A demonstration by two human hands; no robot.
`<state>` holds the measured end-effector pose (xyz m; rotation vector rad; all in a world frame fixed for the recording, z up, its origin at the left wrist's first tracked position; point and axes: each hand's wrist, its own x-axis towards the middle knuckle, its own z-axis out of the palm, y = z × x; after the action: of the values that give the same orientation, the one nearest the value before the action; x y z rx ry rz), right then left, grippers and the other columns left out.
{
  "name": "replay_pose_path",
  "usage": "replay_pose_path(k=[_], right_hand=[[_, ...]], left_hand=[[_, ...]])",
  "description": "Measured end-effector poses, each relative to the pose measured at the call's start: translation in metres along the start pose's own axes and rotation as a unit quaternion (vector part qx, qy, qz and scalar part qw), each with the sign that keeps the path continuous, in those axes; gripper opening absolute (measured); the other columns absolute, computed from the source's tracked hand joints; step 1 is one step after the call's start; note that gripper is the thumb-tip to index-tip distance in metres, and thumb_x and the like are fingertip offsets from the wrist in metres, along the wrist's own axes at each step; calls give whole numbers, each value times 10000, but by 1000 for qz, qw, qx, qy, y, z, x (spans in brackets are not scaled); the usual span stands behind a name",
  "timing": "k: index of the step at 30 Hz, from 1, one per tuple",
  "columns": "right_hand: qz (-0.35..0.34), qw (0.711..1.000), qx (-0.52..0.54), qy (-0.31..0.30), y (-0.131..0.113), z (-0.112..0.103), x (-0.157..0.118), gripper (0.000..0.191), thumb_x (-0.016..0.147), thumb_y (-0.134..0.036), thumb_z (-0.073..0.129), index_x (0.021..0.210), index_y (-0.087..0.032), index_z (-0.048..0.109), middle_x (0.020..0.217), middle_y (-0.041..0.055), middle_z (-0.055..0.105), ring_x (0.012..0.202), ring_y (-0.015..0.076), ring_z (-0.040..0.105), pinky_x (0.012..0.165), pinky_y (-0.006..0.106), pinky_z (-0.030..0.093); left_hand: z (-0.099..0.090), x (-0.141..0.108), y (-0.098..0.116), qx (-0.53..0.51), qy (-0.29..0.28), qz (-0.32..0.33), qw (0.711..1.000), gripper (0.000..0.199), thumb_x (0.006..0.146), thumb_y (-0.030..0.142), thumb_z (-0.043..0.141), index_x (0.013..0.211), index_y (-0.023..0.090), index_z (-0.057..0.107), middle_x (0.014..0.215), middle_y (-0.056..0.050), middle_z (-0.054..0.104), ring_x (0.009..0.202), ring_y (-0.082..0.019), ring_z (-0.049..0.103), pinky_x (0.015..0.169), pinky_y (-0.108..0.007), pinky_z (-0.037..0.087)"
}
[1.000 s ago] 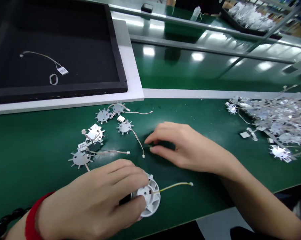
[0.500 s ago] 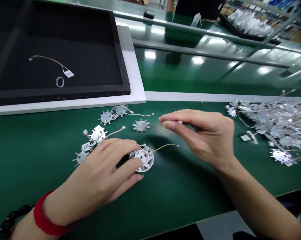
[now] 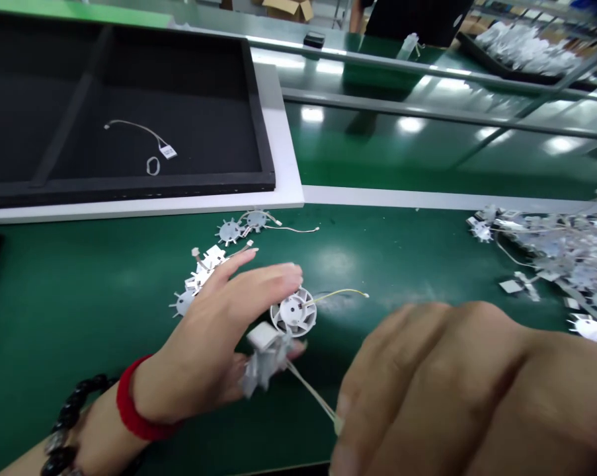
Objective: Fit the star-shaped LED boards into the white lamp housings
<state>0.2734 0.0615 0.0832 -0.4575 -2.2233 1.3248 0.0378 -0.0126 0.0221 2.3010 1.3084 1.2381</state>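
On the green table lies a white round fan housing (image 3: 307,318) with a thin yellow wire pointing right. My left hand (image 3: 229,317) is around its left side with fingers apart; one fingertip is at the upper rim, and whether it presses on the rim I cannot tell. My right hand (image 3: 457,390), large and close to the camera, is closed on the end of a thin cable (image 3: 311,390). From that cable hangs a blurred silver-grey finned piece with a white block (image 3: 264,335), in front of my left hand. Several flat toothed discs with wires (image 3: 229,231) lie beyond my left hand.
A pile of toothed discs and wires (image 3: 566,251) lies at the right. A black tray (image 3: 189,178) at the back left holds one wired piece (image 3: 168,152) and a small ring (image 3: 153,166). A metal rail (image 3: 402,109) runs behind; across it stands a person (image 3: 417,20).
My right hand has come toward the camera and down, lifting the finned piece off the table by its cable. My left hand's fingers have spread beside the fan housing. The view has shifted slightly.
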Motion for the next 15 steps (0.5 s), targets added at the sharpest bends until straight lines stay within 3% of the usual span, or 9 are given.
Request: replay_pose_path(k=[3, 5, 7, 10, 15], right_hand=[[-61, 995, 74, -42, 1, 0, 5, 119, 872, -263, 731, 815, -353, 782, 692, -61, 767, 694, 165, 771, 687, 245, 643], [-84, 986, 132, -55, 3, -2, 12, 98, 890, -215, 727, 880, -290, 789, 795, -8, 795, 755, 180, 776, 780, 287, 648], [-60, 984, 161, -38, 5, -3, 17, 104, 931, -202, 686, 934, -226, 788, 856, 33, 799, 805, 188, 771, 801, 313, 636], [3, 991, 136, 0, 8, -4, 20, 106, 931, -150, 680, 975, -182, 771, 838, 20, 783, 769, 153, 743, 727, 273, 606], [42, 999, 22, -21, 12, -2, 24, 91, 934, -135, 667, 985, -172, 733, 847, -26, 749, 727, 70, 674, 642, 176, 516]], left_hand=[[-3, 3, 3, 8, 4, -13, 1000, 278, 943, 65, 599, 1197, 171, 560, 1027, -14, 751, 903, -128, 729, 1176, -406, 400], [-5, 3, 3, -3, 9, -14, 1000, 193, 951, 88, 591, 1120, 182, 593, 958, 2, 752, 837, -128, 728, 1136, -420, 426], [-6, 4, 3, -10, 10, -14, 1000, 169, 954, 100, 587, 1098, 187, 598, 928, 9, 748, 810, -123, 720, 1127, -413, 421], [-7, 4, 1, -13, 13, -14, 1000, 227, 935, 85, 590, 1131, 197, 574, 906, 23, 741, 751, -105, 699, 1122, -370, 421], [-8, 4, 1, -12, 9, -15, 1000, 308, 896, 29, 557, 1141, 217, 550, 903, 41, 730, 745, -105, 692, 1096, -355, 447]])
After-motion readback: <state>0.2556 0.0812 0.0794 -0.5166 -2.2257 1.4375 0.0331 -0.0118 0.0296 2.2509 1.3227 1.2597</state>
